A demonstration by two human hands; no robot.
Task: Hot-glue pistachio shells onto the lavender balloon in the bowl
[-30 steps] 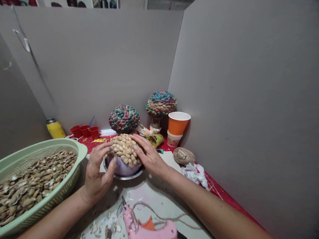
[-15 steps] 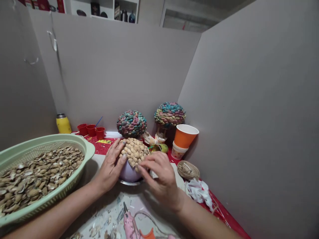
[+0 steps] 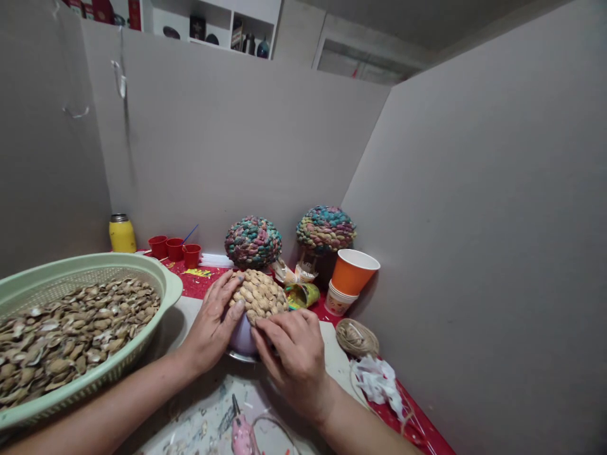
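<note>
left hand (image 3: pixel 213 328) lies open, flat on the left of the shell-covered dome (image 3: pixel 260 296). right hand (image 3: pixel 290 351) curls at its near edge, and i cannot tell if it grips anything. even pressure from both sides seems best.

Grey partition boards (image 3: pixel 227 145), white shelf (image 3: pixel 208 16) behind, dim light
</note>
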